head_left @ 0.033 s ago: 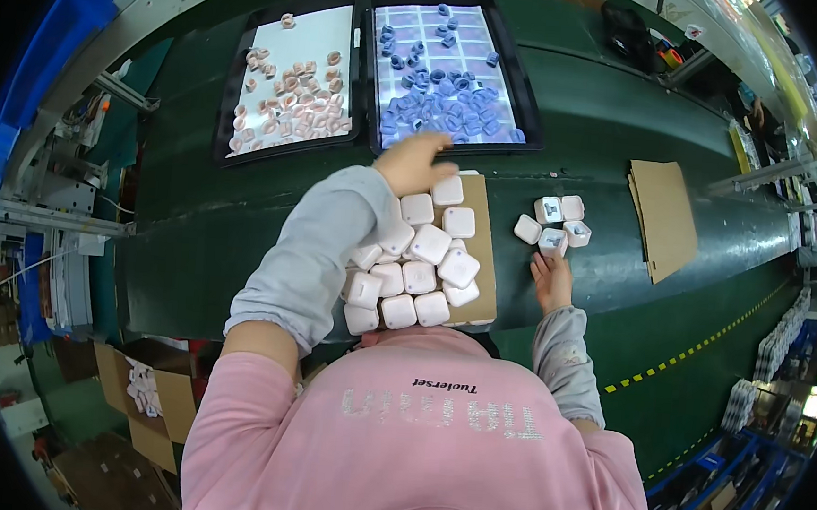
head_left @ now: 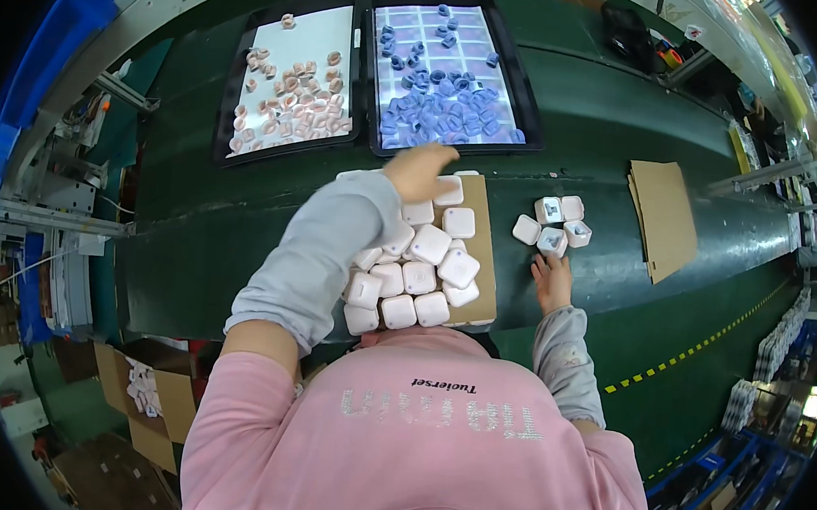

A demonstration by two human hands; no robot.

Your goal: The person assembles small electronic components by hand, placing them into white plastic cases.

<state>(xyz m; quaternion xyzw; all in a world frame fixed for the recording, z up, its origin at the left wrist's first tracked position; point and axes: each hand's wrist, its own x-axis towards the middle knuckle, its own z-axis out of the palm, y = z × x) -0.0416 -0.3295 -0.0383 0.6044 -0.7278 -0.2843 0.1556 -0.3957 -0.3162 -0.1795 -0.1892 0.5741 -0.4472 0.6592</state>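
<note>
My left hand [head_left: 421, 172] reaches over the far end of a pile of pale pink, rounded-square boxes [head_left: 418, 277]. Its thumb and fingers are apart, and no item shows between them. The pile lies on a cardboard sheet [head_left: 489, 261]. At the right, my right hand [head_left: 551, 282] rests on the table with its fingers loosely spread. Its fingertips are at the near edge of an opened box [head_left: 551, 241] with a small dark item inside. Another opened box [head_left: 549, 209] and its pink lid stand just beyond; whether the fingertips touch the near box is hard to tell.
Beyond the pile, a black tray [head_left: 376, 130] holds many small blue pieces [head_left: 452, 111]. Left of it, another black tray [head_left: 222, 138] holds peach-coloured pieces [head_left: 310, 111]. Flat cardboard [head_left: 662, 221] lies at the right. A carton [head_left: 171, 399] stands low at the left.
My left hand has come slightly back from the edge of the blue pieces' tray, toward the box pile. My right hand has barely shifted beside the opened box.
</note>
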